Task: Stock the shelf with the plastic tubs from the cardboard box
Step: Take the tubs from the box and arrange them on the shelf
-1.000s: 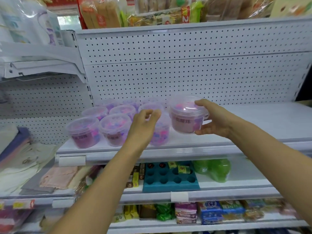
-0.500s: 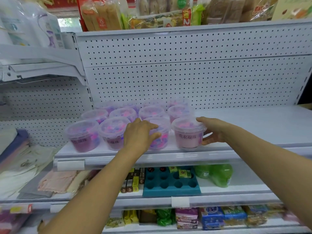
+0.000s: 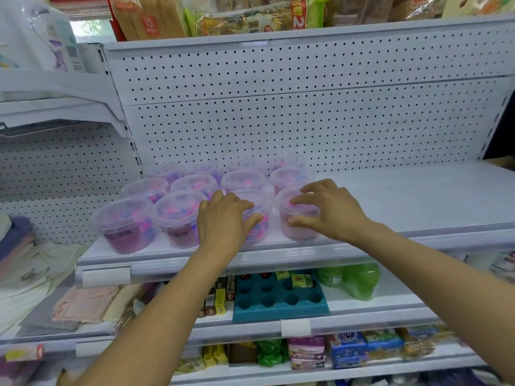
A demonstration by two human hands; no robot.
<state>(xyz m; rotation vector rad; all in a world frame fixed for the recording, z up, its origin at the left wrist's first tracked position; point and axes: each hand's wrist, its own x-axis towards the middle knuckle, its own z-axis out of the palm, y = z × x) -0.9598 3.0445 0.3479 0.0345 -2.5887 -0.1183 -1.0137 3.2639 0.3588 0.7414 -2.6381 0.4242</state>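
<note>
Right hand (image 3: 331,208) is grasping the newest tub (image 3: 299,215) at the shelf (image 3: 418,199) front edge, seating it beside the row; left hand (image 3: 227,218) is cupping the neighbouring tub (image 3: 257,218), steadying it. The box is out of view.

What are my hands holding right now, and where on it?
The right hand grips the rightmost front tub, fingers over its lid and thumb on its side. The left hand curls round the side of the tub beside it. Both tubs stand on the shelf.
</note>
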